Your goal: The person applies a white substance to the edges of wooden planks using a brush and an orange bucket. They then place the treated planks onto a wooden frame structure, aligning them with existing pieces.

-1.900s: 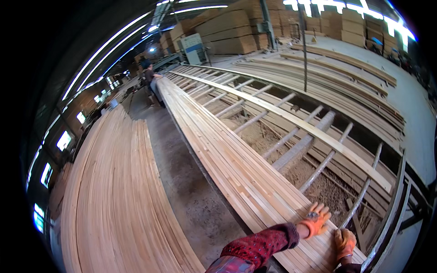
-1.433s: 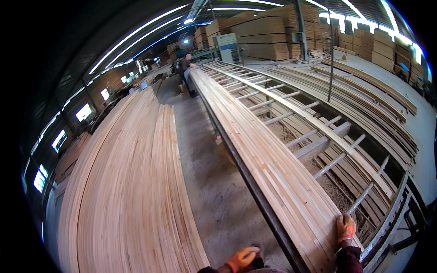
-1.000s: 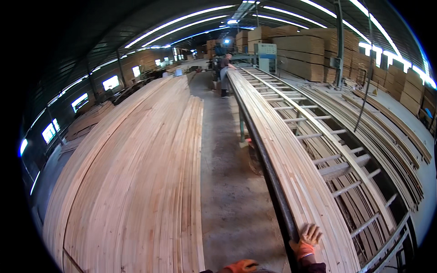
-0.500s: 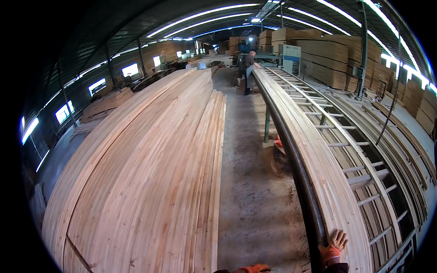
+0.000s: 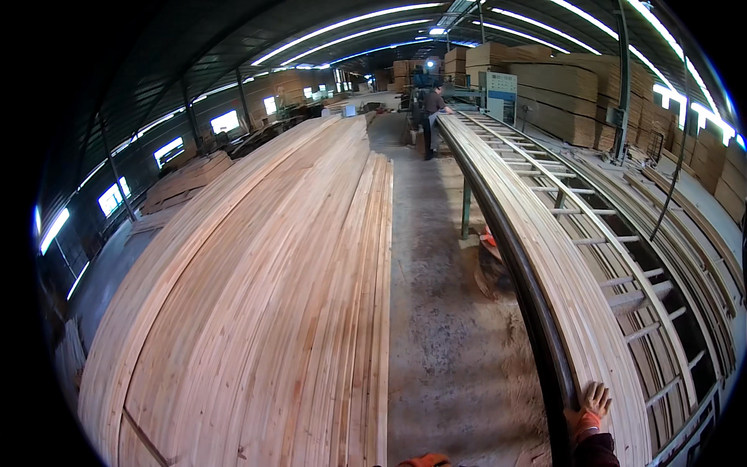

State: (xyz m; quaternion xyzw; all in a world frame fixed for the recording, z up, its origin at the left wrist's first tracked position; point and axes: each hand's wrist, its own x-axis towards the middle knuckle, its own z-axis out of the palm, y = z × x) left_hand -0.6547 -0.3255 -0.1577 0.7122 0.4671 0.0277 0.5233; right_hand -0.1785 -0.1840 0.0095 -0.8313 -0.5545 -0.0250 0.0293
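My right hand (image 5: pixel 590 409), in an orange glove that leaves the fingers bare, lies open on the long pale wooden boards (image 5: pixel 537 241), its fingers stretched out flat. Its thumb side is by the boards' left edge, next to the dark rail (image 5: pixel 510 268). These boards lie side by side along a raised roller table that runs away from me. Of my left hand (image 5: pixel 426 461), only an orange gloved part shows at the lower edge, over the floor; its fingers are hidden.
A wide stack of long boards (image 5: pixel 257 296) fills the left side. A concrete aisle (image 5: pixel 436 311) runs between it and the table. A person (image 5: pixel 433 117) stands at the table's far end, near a control cabinet (image 5: pixel 499 97). Rollers (image 5: pixel 626 280) lie right of the boards; tall wood stacks (image 5: pixel 554 101) stand behind.
My view has shifted slightly, so the scene sits a little differently. My right hand still rests on the boards. My left hand has sunk further out of the lower edge. The far person has turned.
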